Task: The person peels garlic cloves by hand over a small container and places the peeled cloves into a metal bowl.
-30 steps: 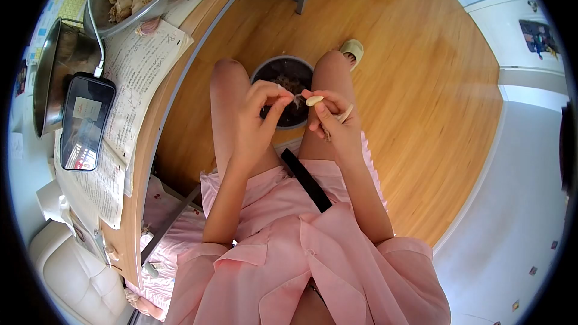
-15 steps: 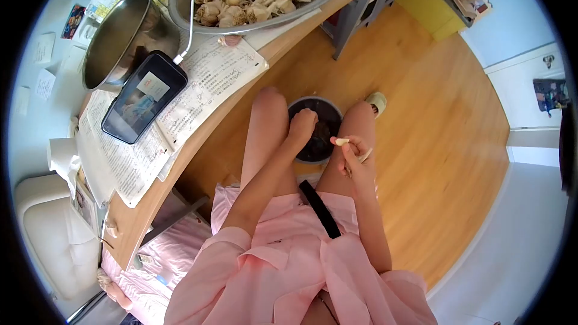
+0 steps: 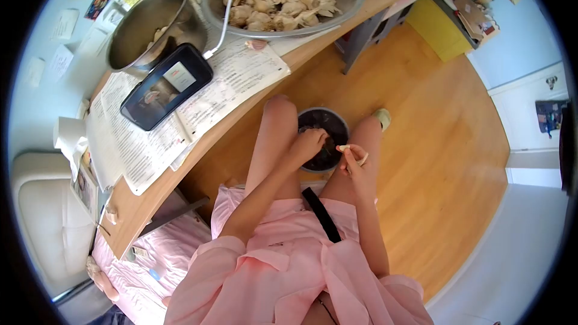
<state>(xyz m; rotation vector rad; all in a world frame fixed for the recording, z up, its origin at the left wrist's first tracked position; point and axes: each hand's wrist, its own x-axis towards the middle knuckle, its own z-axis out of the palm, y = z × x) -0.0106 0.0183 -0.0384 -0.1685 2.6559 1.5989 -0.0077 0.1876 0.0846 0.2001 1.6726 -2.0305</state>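
Observation:
My left hand (image 3: 310, 144) is over the left part of a dark round bin (image 3: 326, 162) on the floor between my knees. Its fingers are bent together, and what they hold, if anything, is too small to name. To the right of it, my right hand (image 3: 355, 161) pinches a pale peeled garlic clove (image 3: 344, 148) near the bin's right edge. Another pale piece shows between that hand's fingers. Dark scraps lie inside the bin.
On the desk (image 3: 198, 156) at the left stand a metal basin of garlic bulbs (image 3: 274, 0), a steel pot (image 3: 135, 33) with pale pieces inside, a cabled phone (image 3: 167, 86) and printed papers (image 3: 235, 90). A yellow box (image 3: 436, 27) stands beyond.
My left hand has moved away from my right hand and down over the bin. The view has turned, bringing more of the desk, pot and basin into sight. My right hand still pinches the clove.

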